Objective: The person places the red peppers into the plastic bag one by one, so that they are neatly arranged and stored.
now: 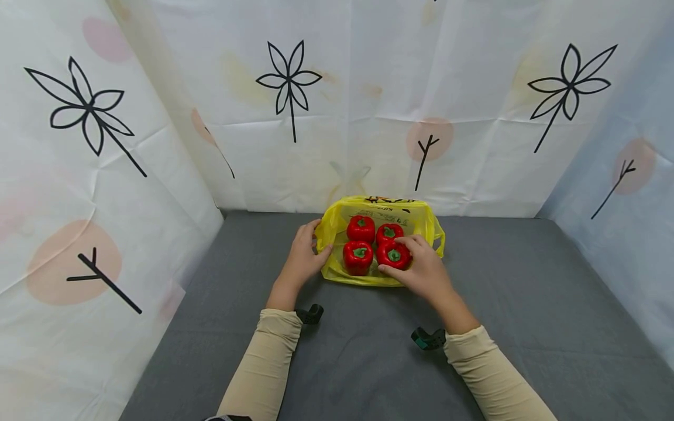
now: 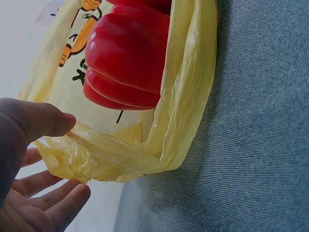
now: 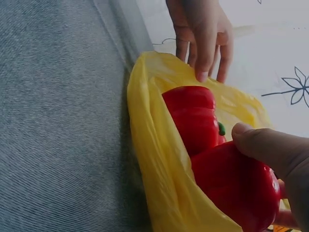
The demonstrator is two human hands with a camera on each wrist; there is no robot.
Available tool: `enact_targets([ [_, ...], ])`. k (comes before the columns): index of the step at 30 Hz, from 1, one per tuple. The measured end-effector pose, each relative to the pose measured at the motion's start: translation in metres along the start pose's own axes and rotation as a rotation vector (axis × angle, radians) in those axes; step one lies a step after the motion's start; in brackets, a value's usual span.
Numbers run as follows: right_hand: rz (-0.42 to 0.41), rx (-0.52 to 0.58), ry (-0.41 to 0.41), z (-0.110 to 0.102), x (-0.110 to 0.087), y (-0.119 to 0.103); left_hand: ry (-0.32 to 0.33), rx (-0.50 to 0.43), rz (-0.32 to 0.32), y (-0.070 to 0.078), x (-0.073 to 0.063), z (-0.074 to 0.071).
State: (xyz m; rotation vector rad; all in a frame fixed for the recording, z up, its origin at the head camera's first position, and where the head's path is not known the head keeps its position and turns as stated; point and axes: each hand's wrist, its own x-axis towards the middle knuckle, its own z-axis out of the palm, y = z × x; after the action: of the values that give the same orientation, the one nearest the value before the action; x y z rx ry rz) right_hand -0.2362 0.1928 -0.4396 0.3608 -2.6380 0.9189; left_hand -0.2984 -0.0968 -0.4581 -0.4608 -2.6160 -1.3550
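Observation:
A yellow plastic bag point(image 1: 337, 272) lies with its mouth spread wide, and several red bell peppers point(image 1: 360, 228) with green stems sit in it in two rows. My right hand point(image 1: 423, 272) grips the near right bell pepper point(image 3: 236, 188), thumb on its near side and fingers around its far side. At the bag's left edge, my left hand point(image 1: 302, 257) holds the rim loosely, its thumb on the inner side and its fingers outside. The left wrist view shows another bell pepper point(image 2: 128, 58) inside the crumpled bag wall point(image 2: 186, 92).
Grey cloth point(image 1: 358, 362) covers the table under the bag. White curtains point(image 1: 347, 105) printed with leaves and round patches stand behind and at both sides. Dark wrist devices point(image 1: 429, 339) stick out inward from both sleeves.

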Motion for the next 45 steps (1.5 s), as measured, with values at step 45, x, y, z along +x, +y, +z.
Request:
enact_targets([
  [45,0.033,-0.115,-0.048,0.014,-0.004,0.002,-0.017,-0.018,0.021,-0.001,0.001,0.0],
])
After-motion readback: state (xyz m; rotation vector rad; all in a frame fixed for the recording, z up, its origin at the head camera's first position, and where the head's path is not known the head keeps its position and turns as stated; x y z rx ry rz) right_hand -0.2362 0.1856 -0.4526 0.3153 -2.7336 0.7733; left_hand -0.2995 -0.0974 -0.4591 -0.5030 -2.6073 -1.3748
